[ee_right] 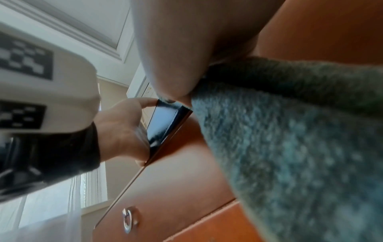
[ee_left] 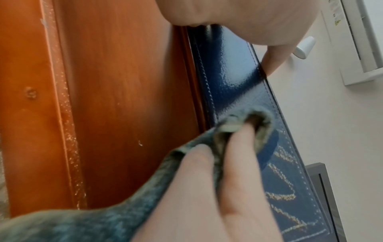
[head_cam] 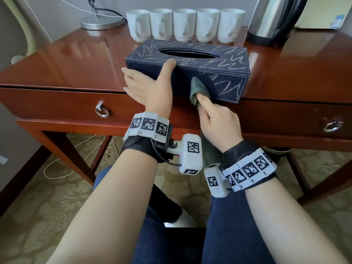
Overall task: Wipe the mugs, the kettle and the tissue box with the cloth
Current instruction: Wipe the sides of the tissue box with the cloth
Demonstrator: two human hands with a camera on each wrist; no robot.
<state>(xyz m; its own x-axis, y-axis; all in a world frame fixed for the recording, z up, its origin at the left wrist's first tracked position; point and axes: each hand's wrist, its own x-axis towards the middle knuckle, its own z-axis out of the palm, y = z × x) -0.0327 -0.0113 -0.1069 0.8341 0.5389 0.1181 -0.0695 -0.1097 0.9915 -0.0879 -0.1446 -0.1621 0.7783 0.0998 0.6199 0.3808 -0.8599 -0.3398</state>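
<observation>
A dark blue tissue box [head_cam: 192, 60] with chalky scribbles lies at the desk's front edge. My left hand [head_cam: 148, 82] grips its left end, thumb on top. My right hand [head_cam: 209, 107] holds a grey-green cloth [head_cam: 199, 90] and presses it against the box's front face with an outstretched finger. In the left wrist view the cloth [ee_left: 257, 124] is wrapped over the fingertips [ee_left: 236, 155] on the box [ee_left: 232, 85]. The right wrist view is mostly filled by the cloth [ee_right: 290, 147]. Several white mugs [head_cam: 184, 25] stand in a row behind the box, with the steel kettle [head_cam: 274, 20] to their right.
The red-brown desk [head_cam: 66, 60] has two drawers with ring pulls [head_cam: 102, 111] [head_cam: 333, 126]. A lamp base [head_cam: 102, 22] stands at the back left and a white appliance [head_cam: 323, 14] at the back right. Cables lie on the carpet under the desk.
</observation>
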